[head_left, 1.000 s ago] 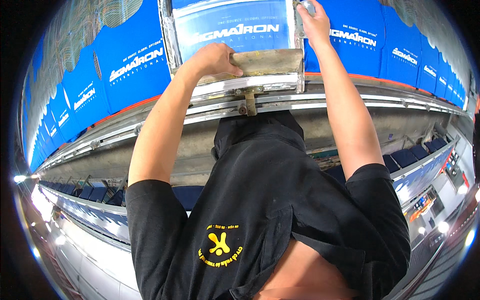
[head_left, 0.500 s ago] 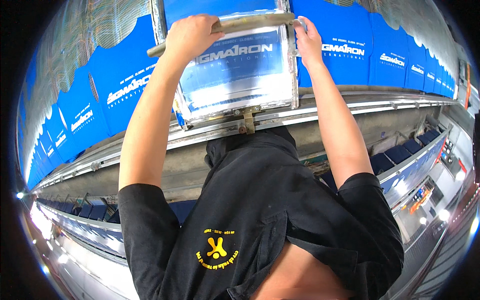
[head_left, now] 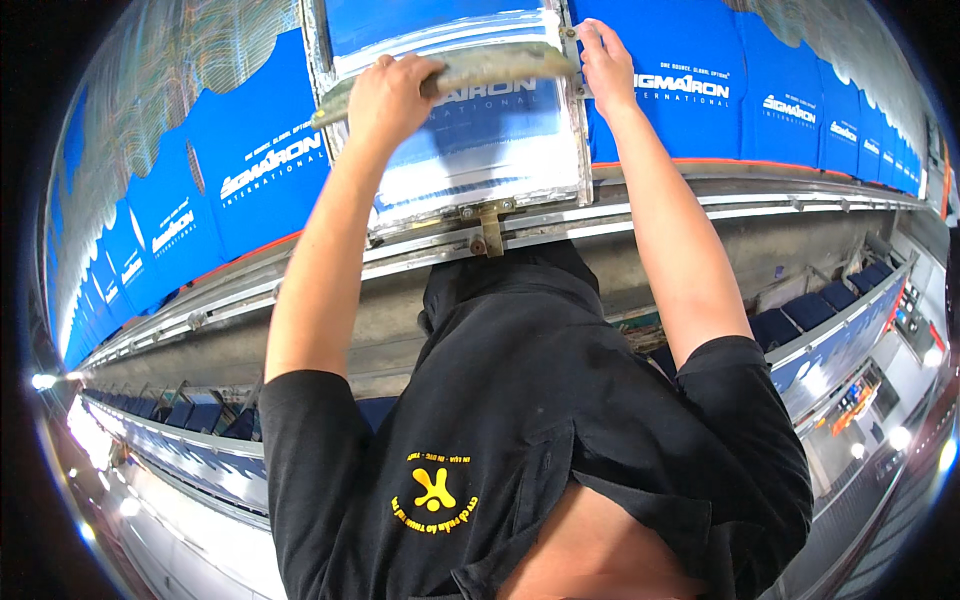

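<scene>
My left hand (head_left: 393, 97) is closed on a long, stained squeegee (head_left: 505, 62) laid across a framed printing screen (head_left: 465, 180). Streaks of white ink lie on the screen, and blue printed fabric shows through its mesh. My right hand (head_left: 610, 70) is at the upper right side bar of the screen frame, fingers curled on its edge beside a small metal fitting (head_left: 570, 35). A brass-coloured bracket (head_left: 490, 228) joins the near side of the frame to a long metal rail (head_left: 640, 210).
Blue fabric pieces with white lettering (head_left: 270, 160) line the long table on both sides of the screen, with crumpled mesh-like sheeting (head_left: 240, 50) beyond. The rail runs across just before my body. Below and behind me are rows of dark pads (head_left: 810, 308) on another long rack.
My left hand carried the squeegee from the screen's near end up to its far part, then slightly back toward me. White ink now shows where it was. My right hand stays at the frame.
</scene>
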`<state>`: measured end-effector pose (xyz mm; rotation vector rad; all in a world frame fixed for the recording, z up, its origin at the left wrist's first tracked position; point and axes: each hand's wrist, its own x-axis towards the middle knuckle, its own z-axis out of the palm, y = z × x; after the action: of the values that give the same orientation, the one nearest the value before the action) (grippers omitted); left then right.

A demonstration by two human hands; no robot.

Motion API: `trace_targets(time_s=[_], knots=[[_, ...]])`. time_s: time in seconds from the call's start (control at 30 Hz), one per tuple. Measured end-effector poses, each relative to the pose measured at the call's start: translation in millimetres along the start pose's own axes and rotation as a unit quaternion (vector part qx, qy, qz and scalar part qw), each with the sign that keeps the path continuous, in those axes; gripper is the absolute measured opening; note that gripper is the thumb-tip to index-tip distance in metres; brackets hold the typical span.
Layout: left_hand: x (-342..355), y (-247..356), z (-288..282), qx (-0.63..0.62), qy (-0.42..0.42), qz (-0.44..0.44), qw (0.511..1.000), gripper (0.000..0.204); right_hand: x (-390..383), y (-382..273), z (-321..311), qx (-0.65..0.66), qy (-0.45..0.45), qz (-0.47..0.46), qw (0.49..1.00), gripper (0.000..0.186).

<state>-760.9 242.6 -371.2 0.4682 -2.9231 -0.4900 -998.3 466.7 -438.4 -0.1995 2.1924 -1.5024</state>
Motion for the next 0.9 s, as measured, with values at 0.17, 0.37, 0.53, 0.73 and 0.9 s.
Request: trace_targets(time_s=[0.17, 0.37, 0.53, 0.73, 0.9], knots=[[-104.0, 56.7, 12.2, 0.014, 0.008, 0.002, 1.000, 0.038, 14.7, 18.8, 3.1, 0.012, 0.005, -0.059, 0.998, 0.056], [-125.0, 83.4, -17.9, 0.013, -0.078, -0.013, 0.997, 0.038, 20.0, 18.7, 3.7, -0.001, 0.002, -0.087, 0.996, 0.057], [-39.0, 39.5, -30.4, -0.003, -0.029, -0.006, 1.000, 0.027, 2.0, 3.7, 5.4, 0.127, -0.021, -0.011, 0.992, 0.057], [49.0, -25.3, -16.6, 0.027, -0.031, 0.002, 0.999, 0.031, -10.6, -22.1, 0.5, 0.139, -0.038, 0.068, 0.987, 0.048], [65.3, -42.0, -29.4, -0.013, -0.096, -0.013, 0.995, 0.040, -5.9, -19.8, -10.6, -0.015, -0.004, -0.015, 1.000, 0.062]])
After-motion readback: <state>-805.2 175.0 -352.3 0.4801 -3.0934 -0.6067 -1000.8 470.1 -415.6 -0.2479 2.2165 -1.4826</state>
